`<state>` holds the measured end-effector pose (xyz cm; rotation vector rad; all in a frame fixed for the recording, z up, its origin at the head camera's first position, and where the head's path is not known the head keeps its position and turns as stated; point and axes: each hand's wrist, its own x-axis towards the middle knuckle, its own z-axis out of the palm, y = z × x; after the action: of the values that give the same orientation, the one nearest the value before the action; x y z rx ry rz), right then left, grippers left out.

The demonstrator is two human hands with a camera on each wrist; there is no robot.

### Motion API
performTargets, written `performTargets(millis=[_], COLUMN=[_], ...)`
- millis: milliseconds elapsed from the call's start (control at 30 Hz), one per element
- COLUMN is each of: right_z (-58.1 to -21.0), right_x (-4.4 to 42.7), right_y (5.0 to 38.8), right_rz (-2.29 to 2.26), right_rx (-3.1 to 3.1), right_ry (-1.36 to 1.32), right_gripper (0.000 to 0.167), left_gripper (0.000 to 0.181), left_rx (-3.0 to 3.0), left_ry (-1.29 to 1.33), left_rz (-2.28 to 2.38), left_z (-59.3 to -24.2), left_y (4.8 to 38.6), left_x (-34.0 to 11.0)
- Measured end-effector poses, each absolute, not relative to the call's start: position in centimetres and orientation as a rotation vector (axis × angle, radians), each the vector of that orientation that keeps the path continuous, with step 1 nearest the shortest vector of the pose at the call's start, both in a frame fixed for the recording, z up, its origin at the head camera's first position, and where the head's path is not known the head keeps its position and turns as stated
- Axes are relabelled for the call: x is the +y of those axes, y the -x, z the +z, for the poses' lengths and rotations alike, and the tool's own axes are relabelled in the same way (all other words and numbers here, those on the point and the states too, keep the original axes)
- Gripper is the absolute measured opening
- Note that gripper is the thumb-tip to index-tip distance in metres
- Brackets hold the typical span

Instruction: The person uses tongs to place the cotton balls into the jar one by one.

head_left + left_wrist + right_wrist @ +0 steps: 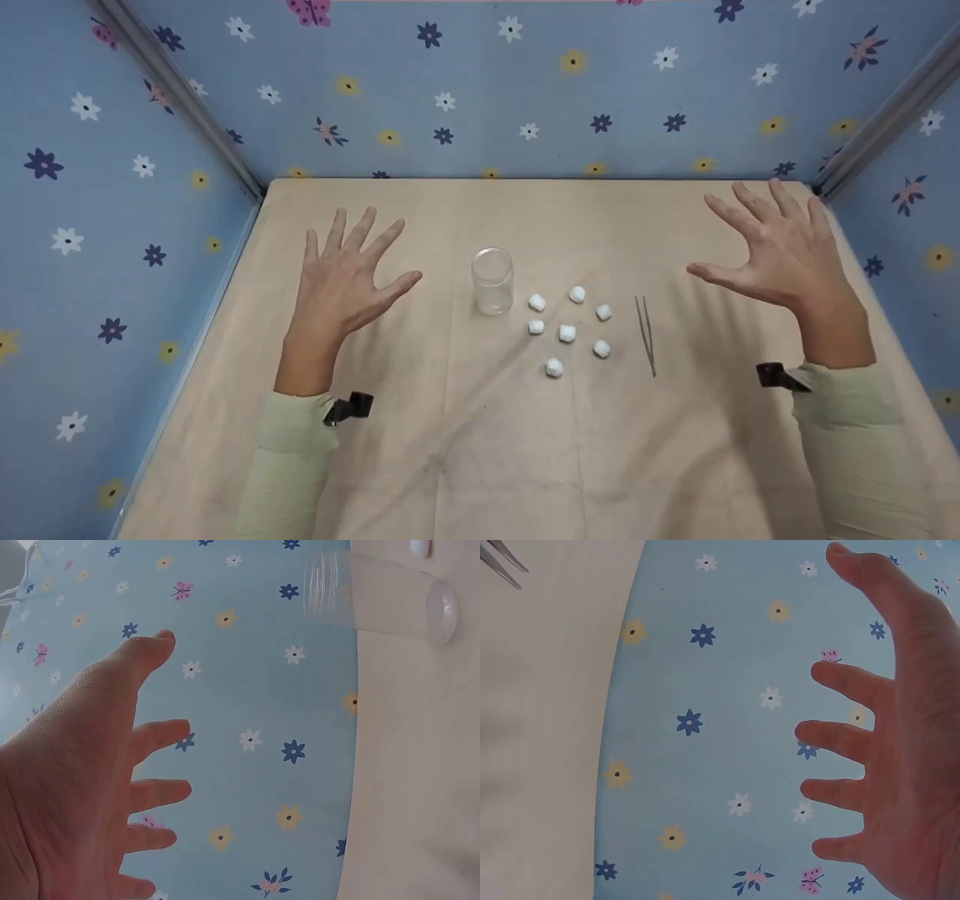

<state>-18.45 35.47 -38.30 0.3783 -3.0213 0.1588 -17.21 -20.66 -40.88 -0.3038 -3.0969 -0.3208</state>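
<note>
My left hand is held over the left side of the table, fingers spread and holding nothing. On the other side, my right hand is likewise spread wide above the table, with nothing in it. A clear, open-topped jar stands upright between the hands, nearer the left one. To the jar's right lie several small white cotton balls, loosely scattered. Metal tweezers lie beside them, tips pointing away from me, nearest my right hand. The left wrist view also catches the jar; the right wrist view shows just the tweezers' tips.
A beige cloth with fold lines covers the table. Blue flower-patterned panels rise behind it and at both sides, with grey metal posts in the corners. Each sleeve bears a black wrist strap mount.
</note>
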Motion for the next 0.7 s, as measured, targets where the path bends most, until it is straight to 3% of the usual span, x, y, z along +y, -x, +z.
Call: performTargets(millis=[700], right_z=[-40.8], right_x=[35.1], right_y=[18.0], right_rz=[0.165], right_rx=[-2.911], right_ry=[-0.452], right_gripper=[0.097], left_gripper=[0.083], left_rx=[-2.976], left_ry=[0.375], left_rz=[-0.39], left_z=[-43.1], left_y=[18.3], left_x=[-19.0])
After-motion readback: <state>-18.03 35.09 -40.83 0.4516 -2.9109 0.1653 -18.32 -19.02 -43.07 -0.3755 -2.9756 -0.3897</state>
